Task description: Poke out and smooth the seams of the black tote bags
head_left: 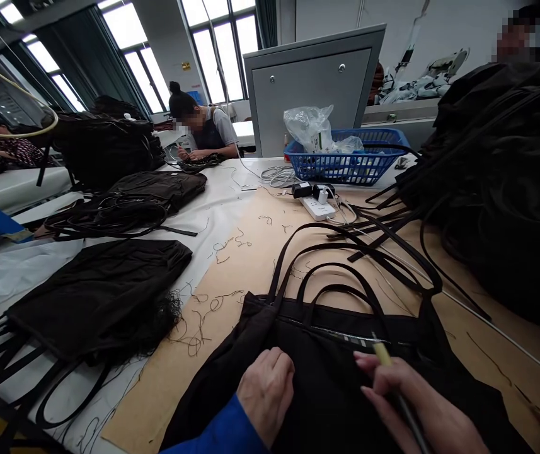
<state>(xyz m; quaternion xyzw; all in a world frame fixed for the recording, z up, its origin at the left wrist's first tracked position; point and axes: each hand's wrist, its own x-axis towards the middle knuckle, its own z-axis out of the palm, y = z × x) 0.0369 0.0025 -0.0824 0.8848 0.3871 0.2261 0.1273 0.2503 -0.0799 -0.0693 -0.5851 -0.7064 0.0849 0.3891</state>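
Observation:
A black tote bag (pixel 326 378) with long straps, two shorter handles and a metal zipper lies in front of me. My left hand (pixel 268 392) is closed on its fabric, left of the middle, with the fingertips curled out of sight. In my right hand (pixel 406 394) is a slim pen-like tool (pixel 382 354), with a yellow-green front part, a dark shaft and a thin tip. The tip points up toward the zipper (pixel 329 332); whether it touches the bag I cannot tell. Below the zipper sit small pale marks.
Brown board (pixel 232 265) with loose threads covers the table. Black bags lie at left (pixel 104 296), and a large black pile (pixel 510 189) rises at right. Beyond are a power strip (pixel 317 207), a blue basket (pixel 345 165) of plastic bags and a seated person (pixel 208 129).

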